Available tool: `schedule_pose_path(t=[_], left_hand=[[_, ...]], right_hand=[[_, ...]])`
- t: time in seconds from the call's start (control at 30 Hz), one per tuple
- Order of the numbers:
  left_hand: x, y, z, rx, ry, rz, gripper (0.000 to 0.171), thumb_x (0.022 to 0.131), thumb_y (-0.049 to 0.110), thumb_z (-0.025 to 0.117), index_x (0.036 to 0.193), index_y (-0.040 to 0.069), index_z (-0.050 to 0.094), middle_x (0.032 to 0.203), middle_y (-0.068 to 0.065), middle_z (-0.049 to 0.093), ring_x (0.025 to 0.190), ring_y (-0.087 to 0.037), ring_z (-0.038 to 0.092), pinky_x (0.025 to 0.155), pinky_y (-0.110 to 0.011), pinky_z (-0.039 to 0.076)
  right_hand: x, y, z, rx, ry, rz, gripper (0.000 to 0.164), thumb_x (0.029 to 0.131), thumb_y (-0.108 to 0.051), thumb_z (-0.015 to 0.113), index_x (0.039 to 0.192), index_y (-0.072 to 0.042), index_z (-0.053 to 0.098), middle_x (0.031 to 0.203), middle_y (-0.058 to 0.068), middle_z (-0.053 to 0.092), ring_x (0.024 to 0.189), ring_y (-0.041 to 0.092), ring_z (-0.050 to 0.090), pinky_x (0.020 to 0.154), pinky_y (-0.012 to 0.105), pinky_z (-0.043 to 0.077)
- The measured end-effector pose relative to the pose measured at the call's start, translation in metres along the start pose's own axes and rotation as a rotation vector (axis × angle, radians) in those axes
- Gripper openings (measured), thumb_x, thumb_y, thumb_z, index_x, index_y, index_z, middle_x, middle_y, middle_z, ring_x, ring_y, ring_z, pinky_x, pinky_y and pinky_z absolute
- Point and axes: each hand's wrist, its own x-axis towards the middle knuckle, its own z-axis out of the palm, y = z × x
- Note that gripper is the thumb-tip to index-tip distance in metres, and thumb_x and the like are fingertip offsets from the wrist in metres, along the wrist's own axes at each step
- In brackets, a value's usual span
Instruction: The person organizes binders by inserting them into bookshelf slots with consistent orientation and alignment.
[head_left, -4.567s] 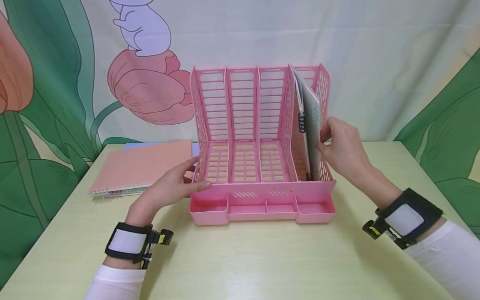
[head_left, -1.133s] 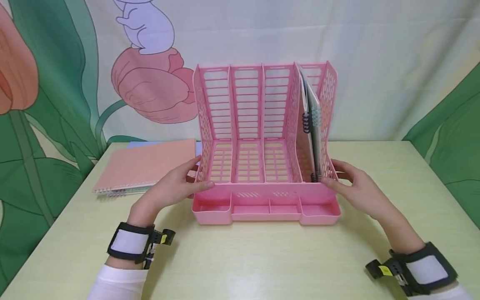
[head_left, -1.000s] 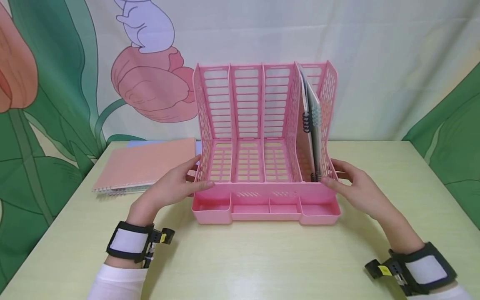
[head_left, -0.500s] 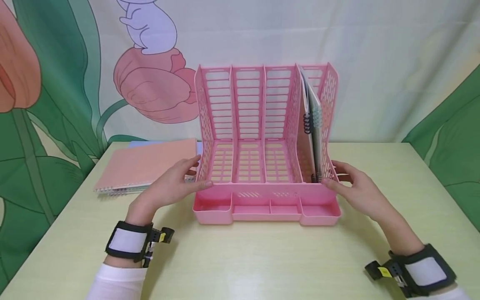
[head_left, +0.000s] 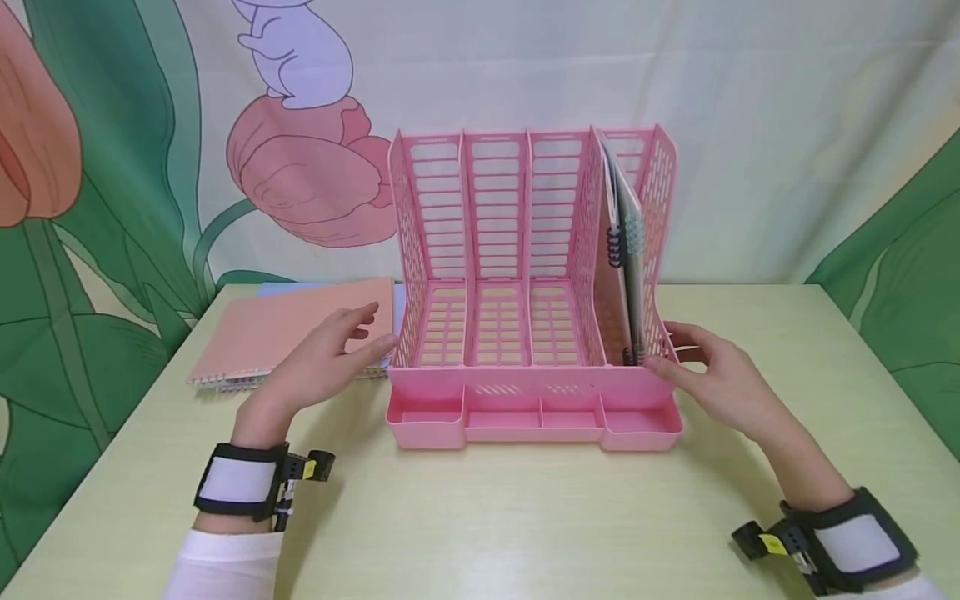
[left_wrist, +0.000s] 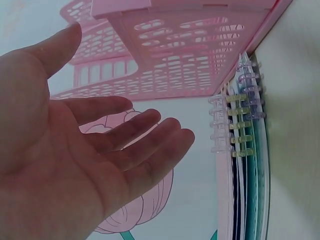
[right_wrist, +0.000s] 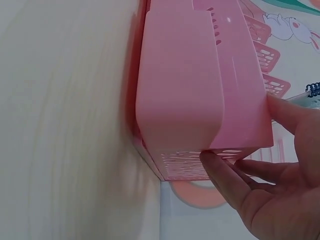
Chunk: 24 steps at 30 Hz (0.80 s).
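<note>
A pink file organizer (head_left: 532, 382) with four tall slots and a front tray stands upright on the table. My right hand (head_left: 712, 375) grips its front right corner; in the right wrist view the thumb lies over the top edge and fingers (right_wrist: 225, 177) press the outer side. Spiral notebooks (head_left: 634, 267), one with a dark coil and one with a pale teal coil, lean upright in the rightmost slot. Just off the organizer's left side, my left hand (head_left: 315, 362) holds nothing, fingers loosely spread. Beside it lies a notebook stack (head_left: 292, 325) with a peach cover on top.
In the left wrist view the stacked notebooks' clear, yellow and purple coils (left_wrist: 240, 120) face the hand, close to the organizer's wall. The pale table (head_left: 540, 517) extends in front. Behind it hangs a printed curtain (head_left: 750, 150).
Earlier my right hand was at the notebooks in the rightmost slot; it moved down to the organizer's corner. Since half a second ago my left hand has let go of the organizer and shifted left.
</note>
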Motion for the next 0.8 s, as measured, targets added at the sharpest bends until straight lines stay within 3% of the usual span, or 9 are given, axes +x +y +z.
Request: schedule_pose_path(t=[0.23,0.5,0.8], left_hand=[[-0.001,-0.008,-0.003,0.031,-0.001,-0.011,0.077,0.105,0.045,0.056,0.159,-0.002,0.029,0.158,-0.025,0.036,0.140,-0.044,0.040,0.110,-0.061,0.038],[-0.002,-0.015,-0.005,0.092,-0.003,-0.053,0.065,0.107,0.032,0.053,0.157,-0.005,0.032,0.157,-0.031,0.032,0.145,-0.049,0.029,0.116,-0.065,0.025],[0.000,-0.031,-0.004,0.191,-0.013,-0.057,0.058,0.105,0.018,0.052,0.149,-0.015,0.037,0.154,-0.040,0.027,0.143,-0.057,0.023,0.117,-0.066,0.021]], right_hand=[[-0.002,-0.003,-0.001,-0.012,-0.003,0.008,0.076,0.099,-0.043,0.068,0.154,0.001,0.040,0.146,0.024,0.051,0.128,0.042,0.052,0.099,0.061,0.048],[-0.002,-0.003,-0.004,-0.018,-0.012,0.005,0.075,0.099,-0.042,0.068,0.154,0.001,0.040,0.146,0.024,0.052,0.126,0.041,0.054,0.097,0.059,0.050],[-0.002,-0.002,-0.004,-0.015,-0.016,0.025,0.076,0.099,-0.044,0.068,0.155,0.001,0.039,0.148,0.024,0.050,0.128,0.042,0.053,0.096,0.060,0.051]])
